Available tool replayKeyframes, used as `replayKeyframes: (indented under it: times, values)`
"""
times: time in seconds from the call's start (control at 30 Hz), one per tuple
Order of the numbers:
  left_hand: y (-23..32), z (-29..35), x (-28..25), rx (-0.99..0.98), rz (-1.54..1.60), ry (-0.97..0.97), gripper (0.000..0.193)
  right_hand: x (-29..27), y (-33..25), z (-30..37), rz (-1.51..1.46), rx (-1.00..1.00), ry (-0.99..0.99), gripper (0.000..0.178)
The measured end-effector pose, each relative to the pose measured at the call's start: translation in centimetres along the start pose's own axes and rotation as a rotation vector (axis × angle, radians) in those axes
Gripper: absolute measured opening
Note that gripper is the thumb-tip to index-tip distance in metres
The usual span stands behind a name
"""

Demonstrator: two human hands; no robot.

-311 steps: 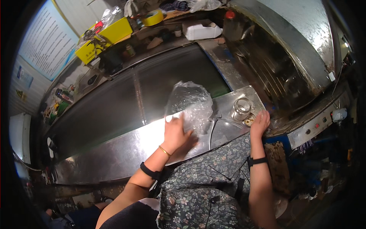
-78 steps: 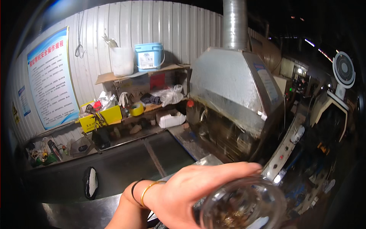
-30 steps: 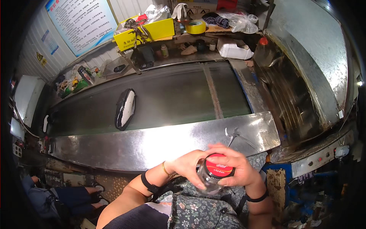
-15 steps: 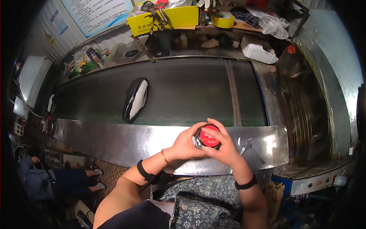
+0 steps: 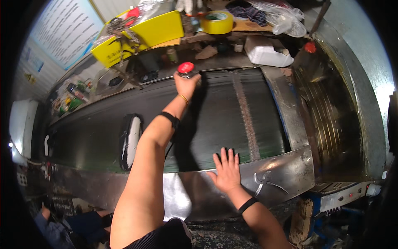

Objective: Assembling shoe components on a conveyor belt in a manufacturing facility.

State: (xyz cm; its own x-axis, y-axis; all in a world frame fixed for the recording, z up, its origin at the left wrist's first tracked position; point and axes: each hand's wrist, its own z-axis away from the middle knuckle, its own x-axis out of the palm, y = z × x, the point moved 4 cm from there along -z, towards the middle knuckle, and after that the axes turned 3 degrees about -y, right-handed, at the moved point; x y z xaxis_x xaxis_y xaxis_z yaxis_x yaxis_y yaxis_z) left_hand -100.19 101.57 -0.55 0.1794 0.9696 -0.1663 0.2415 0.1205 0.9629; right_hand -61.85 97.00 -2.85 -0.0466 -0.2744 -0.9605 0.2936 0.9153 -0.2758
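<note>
At the far edge of the dark belt (image 5: 207,116), my left hand (image 5: 186,85) is wrapped round a jar (image 5: 186,68) with a red lid. That arm stretches across the belt. My right hand (image 5: 227,172) lies flat with fingers spread, its palm over the metal ledge (image 5: 286,168) and its fingertips on the belt's near side. Left of my left forearm, a black shoe part with a white sole-shaped face (image 5: 132,141) rests on the belt. A silver plier-like tool (image 5: 265,182) lies on the ledge, right of my right hand.
Behind the belt a shelf holds a yellow box (image 5: 157,31), a roll of yellow tape (image 5: 217,23) and a plastic bag (image 5: 286,18). Below them stand small bottles and a white jug (image 5: 267,52). Another person (image 5: 62,228) is at lower left.
My left hand has carried the jar from near my body to the belt's far edge. My right hand has let go of it and come down flat. The view has shifted.
</note>
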Motion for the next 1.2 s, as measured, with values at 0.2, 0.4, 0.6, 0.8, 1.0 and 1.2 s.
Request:
replayKeyframes:
  times: [0.2, 0.4, 0.6, 0.8, 1.0, 1.2]
  values:
    - [-2.7, -8.2, 3.9, -0.101, -0.206, 0.301, 0.099, -0.5, 0.2, 0.0, -0.095, -0.011, 0.101, 0.066]
    - [-3.8, -8.3, 3.9, -0.254, -0.191, 0.096, 0.136, -0.9, 0.2, 0.1, -0.107, 0.003, 0.087, 0.064]
    - [-0.4, 5.0, -7.2, 0.294, -0.74, -0.323, 0.112, 0.6, 0.6, 0.2, -0.09, 0.02, 0.091, 0.063]
    - [5.9, 17.4, -31.1, 0.055, -1.266, -0.06, 0.104, 0.3, -0.8, -0.1, -0.003, -0.026, 0.077, 0.061]
    - [0.0, 19.1, -34.9, -0.432, -0.929, -0.171, 0.11, 0.5, -0.8, 0.6, 0.022, -0.05, 0.1, 0.061]
    - [11.1, 28.9, -27.1, -0.457, 0.102, -0.517, 0.056, -3.3, 2.1, 5.8, -1.027, 0.146, 0.076, 0.075]
